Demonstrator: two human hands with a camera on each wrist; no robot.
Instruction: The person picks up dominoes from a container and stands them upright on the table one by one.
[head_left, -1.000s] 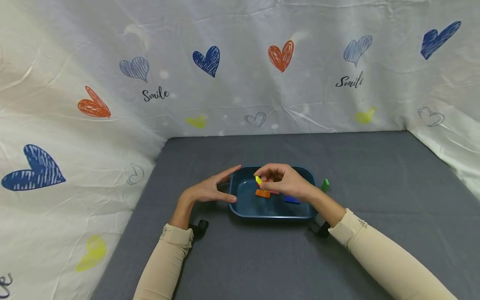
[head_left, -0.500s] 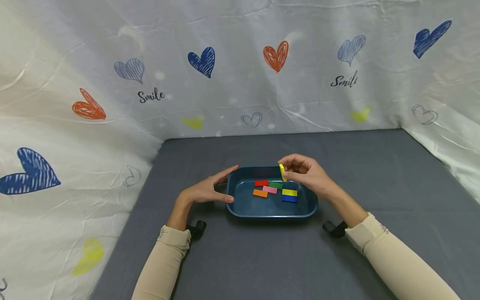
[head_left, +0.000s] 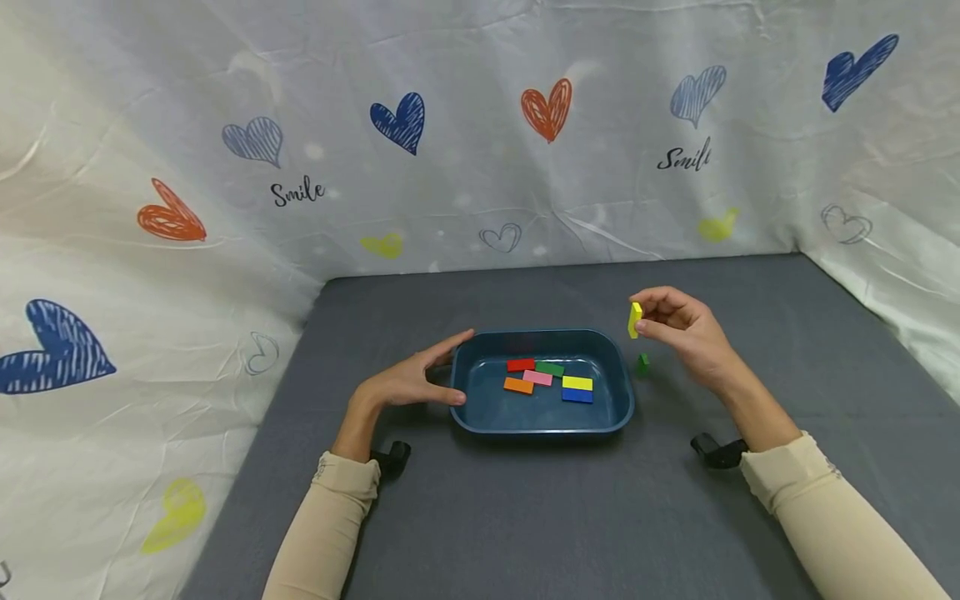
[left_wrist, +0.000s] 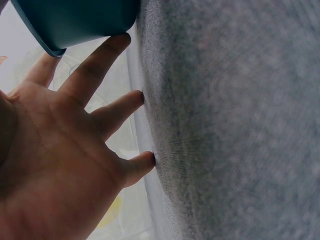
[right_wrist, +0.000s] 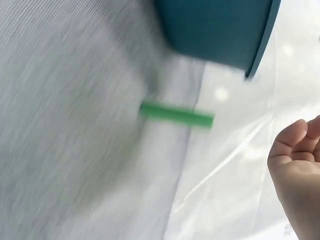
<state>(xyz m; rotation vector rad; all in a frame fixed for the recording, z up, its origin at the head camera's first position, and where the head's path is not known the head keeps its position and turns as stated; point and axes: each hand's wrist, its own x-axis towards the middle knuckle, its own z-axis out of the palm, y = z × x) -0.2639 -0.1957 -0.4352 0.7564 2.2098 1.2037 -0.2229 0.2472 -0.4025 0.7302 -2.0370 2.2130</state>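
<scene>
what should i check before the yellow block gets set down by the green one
1. Grip on yellow block: right hand pinches it at the fingertips, held above the table. Ok.
2. Landing spot: green block stands on the cloth just right of the tray, with bare cloth around it. Ok.
3. Tray held: left hand rests flat on the cloth, fingers touching the tray's left wall. Ok.
4. Tray contents: red, green, pink, orange, yellow and blue pieces lie flat inside, out of the way. Ok.
5. Green block's steadiness: right wrist view is blurred. Cannot tell.
</scene>
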